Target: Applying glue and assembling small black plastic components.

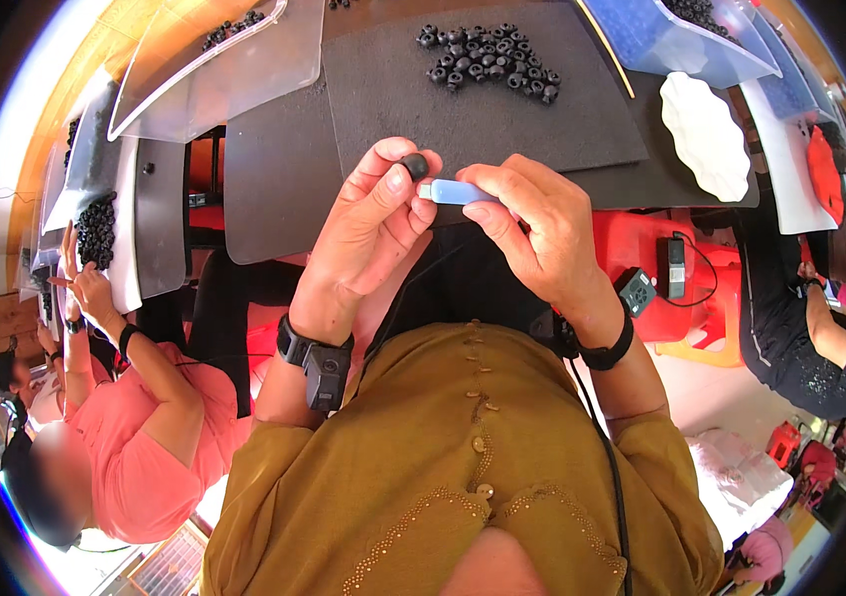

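One round black piece (pixel 414 166) held near a blue tool (pixel 458 192), progress unclear
The left hand's (pixel 368 219) grip closes thumb and fingers on the piece; the right hand (pixel 542 228) pinches the tool, pale tip close by. Farther off, a cluster of black parts (pixel 493 62) lies on a dark mat (pixel 582 129) on the tabletop (pixel 269 189); whether finished or waiting, I cannot tell. No writing is legible on tool or piece.

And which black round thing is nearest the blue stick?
The small black round piece in the left hand, beside the light-blue rod-shaped tool; the cluster of black pieces lies farther off on the dark grey mat.
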Demonstrator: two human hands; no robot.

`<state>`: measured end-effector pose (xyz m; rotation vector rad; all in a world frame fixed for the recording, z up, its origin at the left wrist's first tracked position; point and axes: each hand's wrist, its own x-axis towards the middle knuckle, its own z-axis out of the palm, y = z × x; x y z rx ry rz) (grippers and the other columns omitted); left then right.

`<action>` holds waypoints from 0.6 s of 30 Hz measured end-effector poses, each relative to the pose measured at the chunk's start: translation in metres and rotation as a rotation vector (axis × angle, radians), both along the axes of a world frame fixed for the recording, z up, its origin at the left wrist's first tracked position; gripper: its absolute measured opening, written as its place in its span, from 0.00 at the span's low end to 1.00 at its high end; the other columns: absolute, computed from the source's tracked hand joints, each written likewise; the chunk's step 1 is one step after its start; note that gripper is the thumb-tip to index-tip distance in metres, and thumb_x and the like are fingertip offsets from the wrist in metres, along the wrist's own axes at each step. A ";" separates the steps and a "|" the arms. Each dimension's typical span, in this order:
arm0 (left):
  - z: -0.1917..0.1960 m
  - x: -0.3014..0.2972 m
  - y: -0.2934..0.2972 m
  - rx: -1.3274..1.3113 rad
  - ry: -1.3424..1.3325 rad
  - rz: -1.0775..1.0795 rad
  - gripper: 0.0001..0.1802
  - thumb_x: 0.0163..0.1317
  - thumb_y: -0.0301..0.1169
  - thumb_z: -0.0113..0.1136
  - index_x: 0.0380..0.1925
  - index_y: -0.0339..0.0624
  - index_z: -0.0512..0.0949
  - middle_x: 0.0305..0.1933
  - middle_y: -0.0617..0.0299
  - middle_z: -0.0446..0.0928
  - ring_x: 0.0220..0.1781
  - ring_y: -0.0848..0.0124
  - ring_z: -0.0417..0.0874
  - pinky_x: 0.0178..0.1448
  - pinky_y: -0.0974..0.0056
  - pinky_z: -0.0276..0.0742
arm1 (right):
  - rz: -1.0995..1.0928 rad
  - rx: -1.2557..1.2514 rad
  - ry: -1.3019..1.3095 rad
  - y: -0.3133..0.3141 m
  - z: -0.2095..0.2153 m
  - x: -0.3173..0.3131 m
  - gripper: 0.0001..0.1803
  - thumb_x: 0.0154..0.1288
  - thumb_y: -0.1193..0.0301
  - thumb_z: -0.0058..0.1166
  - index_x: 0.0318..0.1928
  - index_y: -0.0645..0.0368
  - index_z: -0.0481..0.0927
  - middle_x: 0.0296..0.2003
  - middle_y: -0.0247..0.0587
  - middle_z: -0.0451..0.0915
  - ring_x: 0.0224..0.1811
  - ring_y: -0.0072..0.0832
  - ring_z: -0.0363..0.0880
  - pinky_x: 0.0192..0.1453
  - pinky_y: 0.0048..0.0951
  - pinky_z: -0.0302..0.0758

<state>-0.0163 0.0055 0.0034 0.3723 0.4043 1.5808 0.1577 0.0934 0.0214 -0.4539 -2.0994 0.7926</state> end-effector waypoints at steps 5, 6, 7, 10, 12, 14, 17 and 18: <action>-0.004 0.001 -0.001 0.035 -0.016 -0.019 0.10 0.67 0.26 0.55 0.48 0.45 0.74 0.47 0.59 0.77 0.45 0.73 0.79 0.51 0.70 0.79 | -0.020 0.001 -0.042 0.000 0.003 0.001 0.09 0.57 0.69 0.61 0.39 0.56 0.80 0.24 0.38 0.74 0.25 0.38 0.74 0.27 0.35 0.70; -0.003 0.002 -0.001 0.036 -0.010 -0.016 0.10 0.67 0.27 0.55 0.48 0.45 0.75 0.47 0.59 0.77 0.45 0.73 0.79 0.52 0.69 0.78 | -0.019 0.000 -0.042 0.000 0.004 0.001 0.09 0.57 0.69 0.61 0.39 0.56 0.80 0.24 0.38 0.74 0.25 0.38 0.74 0.27 0.35 0.70; -0.002 0.003 -0.002 0.038 -0.004 -0.013 0.10 0.67 0.27 0.55 0.48 0.46 0.75 0.46 0.60 0.77 0.45 0.73 0.79 0.52 0.69 0.77 | -0.015 -0.007 -0.039 -0.001 0.005 0.002 0.09 0.57 0.69 0.61 0.39 0.56 0.80 0.24 0.38 0.75 0.25 0.37 0.74 0.28 0.35 0.70; -0.003 0.004 -0.002 0.022 0.000 -0.027 0.10 0.67 0.28 0.56 0.48 0.47 0.75 0.45 0.61 0.78 0.46 0.73 0.79 0.52 0.68 0.77 | -0.010 -0.010 -0.027 -0.001 0.005 0.003 0.09 0.57 0.70 0.62 0.38 0.56 0.81 0.24 0.38 0.75 0.25 0.37 0.75 0.28 0.35 0.70; -0.005 0.003 -0.004 0.018 0.002 -0.027 0.10 0.67 0.28 0.57 0.48 0.48 0.75 0.45 0.61 0.78 0.46 0.73 0.79 0.52 0.68 0.77 | -0.007 -0.001 -0.028 -0.002 0.005 0.001 0.09 0.57 0.70 0.62 0.38 0.56 0.81 0.24 0.38 0.75 0.25 0.37 0.75 0.28 0.35 0.70; -0.005 0.004 -0.004 0.012 0.009 -0.028 0.10 0.67 0.29 0.57 0.48 0.48 0.75 0.45 0.61 0.78 0.45 0.74 0.78 0.52 0.68 0.77 | -0.012 0.017 -0.050 -0.003 0.007 0.001 0.09 0.57 0.70 0.62 0.38 0.56 0.81 0.24 0.38 0.75 0.25 0.37 0.75 0.28 0.35 0.70; -0.004 0.006 -0.005 0.021 0.019 -0.037 0.10 0.67 0.30 0.57 0.48 0.48 0.75 0.45 0.61 0.78 0.45 0.74 0.78 0.52 0.68 0.76 | -0.012 0.009 -0.047 -0.003 0.009 0.002 0.08 0.57 0.70 0.61 0.38 0.56 0.81 0.24 0.38 0.75 0.25 0.37 0.75 0.27 0.35 0.70; -0.004 0.006 -0.005 0.026 0.015 -0.044 0.10 0.67 0.30 0.57 0.48 0.48 0.75 0.44 0.61 0.78 0.44 0.73 0.78 0.52 0.68 0.76 | -0.013 0.010 -0.046 -0.003 0.010 0.003 0.08 0.57 0.70 0.61 0.38 0.56 0.81 0.24 0.38 0.75 0.25 0.37 0.75 0.27 0.35 0.70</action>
